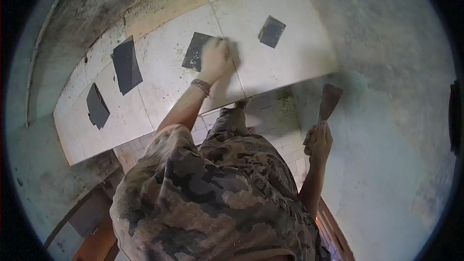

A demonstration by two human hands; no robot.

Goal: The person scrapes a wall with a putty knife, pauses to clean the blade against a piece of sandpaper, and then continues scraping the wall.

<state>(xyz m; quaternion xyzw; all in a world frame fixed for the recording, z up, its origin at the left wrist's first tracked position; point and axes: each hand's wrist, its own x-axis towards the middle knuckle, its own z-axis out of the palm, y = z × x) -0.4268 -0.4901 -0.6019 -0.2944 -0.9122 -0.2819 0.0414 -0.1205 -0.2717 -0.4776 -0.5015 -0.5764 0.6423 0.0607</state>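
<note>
My left hand (216, 59) is over the tiled counter (169, 87), blurred, its fingers curled down at the right edge of a dark sheet (194, 50). What those fingers hold, if anything, is hidden. On the right, my right hand (319, 139) grips the handle of a scraper (330, 100), whose wide rusty blade points up, close to the wall. A smaller dark piece (272, 31) lies on the tiles right of my left hand.
Two more dark pieces (127, 65) (98, 106) lie at the left of the counter. Crumbs and dirt dot the tiles. A stained wall (382, 130) rises on the right, and the tiled floor (268, 116) shows below the counter's front edge.
</note>
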